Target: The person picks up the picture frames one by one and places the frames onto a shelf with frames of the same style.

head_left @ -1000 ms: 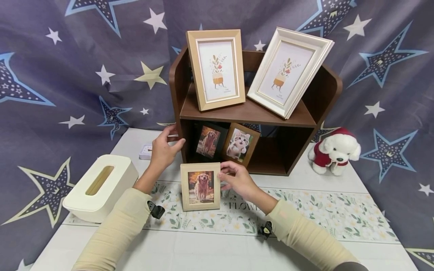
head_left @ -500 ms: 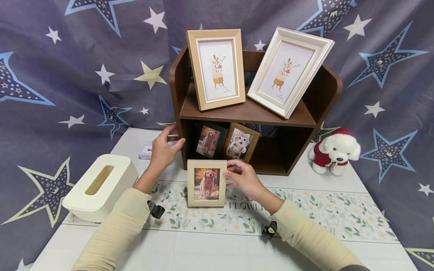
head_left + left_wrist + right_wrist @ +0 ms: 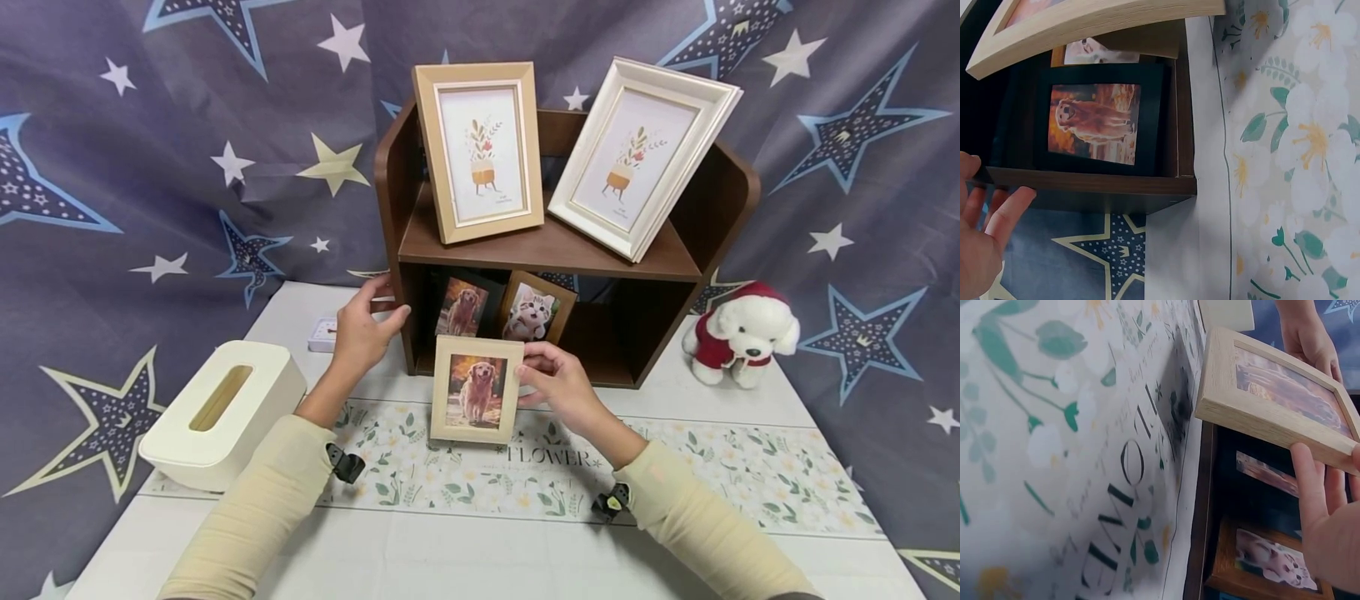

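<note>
My right hand pinches the right side of a light-wood photo frame with a golden dog picture. This frame is raised at the front of a dark brown shelf, overlapping its lower compartment in the head view. My left hand grips the front edge of the shelf's left side panel, seen closer in the left wrist view. Inside the lower compartment stand a black photo frame with a dog picture and a brown photo frame with a kitten picture.
On the upper shelf lean a tan picture frame and a white picture frame. A cream tissue box and a small white clock-like item are left; a plush dog sits right. A floral runner crosses the table.
My right hand has carried the light-wood photo frame up and to the right, closer to the shelf. The left hand has stayed at the side panel.
</note>
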A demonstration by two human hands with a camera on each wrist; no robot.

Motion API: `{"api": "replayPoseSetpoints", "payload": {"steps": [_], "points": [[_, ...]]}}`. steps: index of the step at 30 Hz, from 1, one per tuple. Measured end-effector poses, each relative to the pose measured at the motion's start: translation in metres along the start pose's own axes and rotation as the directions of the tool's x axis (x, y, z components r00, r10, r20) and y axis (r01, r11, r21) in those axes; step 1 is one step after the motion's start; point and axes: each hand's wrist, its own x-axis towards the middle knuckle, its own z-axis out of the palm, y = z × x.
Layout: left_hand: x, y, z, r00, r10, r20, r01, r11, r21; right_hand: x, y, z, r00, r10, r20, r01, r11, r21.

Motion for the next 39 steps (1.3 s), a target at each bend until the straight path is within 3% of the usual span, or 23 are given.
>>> {"api": "replayPoseSetpoints", "payload": {"steps": [39], "points": [[0.001,-0.001,-0.001,1.0,0.015,0.004,-0.015,1.0,0.003,-0.014,-0.012,-0.054,0.991,0.0,-0.135,0.006,0.999,0.042]]}}
